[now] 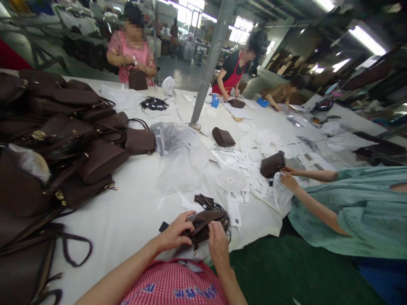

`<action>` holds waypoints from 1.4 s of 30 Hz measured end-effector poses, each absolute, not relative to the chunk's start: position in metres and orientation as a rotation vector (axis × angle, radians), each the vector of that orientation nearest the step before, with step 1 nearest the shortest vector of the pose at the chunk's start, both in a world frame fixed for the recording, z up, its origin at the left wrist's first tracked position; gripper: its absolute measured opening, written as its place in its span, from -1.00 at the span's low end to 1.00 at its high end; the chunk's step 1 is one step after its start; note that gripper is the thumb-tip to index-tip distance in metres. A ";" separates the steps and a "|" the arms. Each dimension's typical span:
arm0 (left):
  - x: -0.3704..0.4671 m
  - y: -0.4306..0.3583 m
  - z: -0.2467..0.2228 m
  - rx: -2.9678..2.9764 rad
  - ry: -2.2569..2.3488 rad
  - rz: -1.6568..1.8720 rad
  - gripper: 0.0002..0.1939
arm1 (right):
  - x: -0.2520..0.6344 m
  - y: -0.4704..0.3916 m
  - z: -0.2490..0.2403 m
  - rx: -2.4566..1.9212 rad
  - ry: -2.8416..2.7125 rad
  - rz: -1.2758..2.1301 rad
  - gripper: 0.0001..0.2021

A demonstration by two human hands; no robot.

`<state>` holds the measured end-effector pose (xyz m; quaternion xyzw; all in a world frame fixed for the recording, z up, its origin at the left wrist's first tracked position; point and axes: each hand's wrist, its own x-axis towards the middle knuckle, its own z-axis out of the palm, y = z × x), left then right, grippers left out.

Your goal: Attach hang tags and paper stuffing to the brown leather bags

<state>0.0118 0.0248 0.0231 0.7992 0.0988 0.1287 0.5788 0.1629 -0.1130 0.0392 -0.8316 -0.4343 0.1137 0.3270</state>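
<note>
A small dark brown handbag (208, 218) lies at the table's near edge, between my two hands. My left hand (178, 231) is at its left side, fingers and thumb spread apart against the bag. On the right, my right hand (218, 241) has its fingers bent and pinched at the bag's upper edge. Black hang tags (205, 201) with gold print lie just behind the bag, and more of them show at its right side. A dark strap hangs at the front of the bag.
Brown handbags (104, 159) are heaped along the left. Clear plastic (181, 161), a white fan (233, 179) and white strips lie ahead. A grey post (206, 72) rises from the table. A co-worker in green (349, 207) handles a brown bag (272, 164) at right.
</note>
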 end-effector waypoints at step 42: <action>-0.034 0.051 -0.018 1.545 0.055 0.185 -0.12 | 0.162 -0.076 0.041 -1.774 -0.928 1.360 -0.59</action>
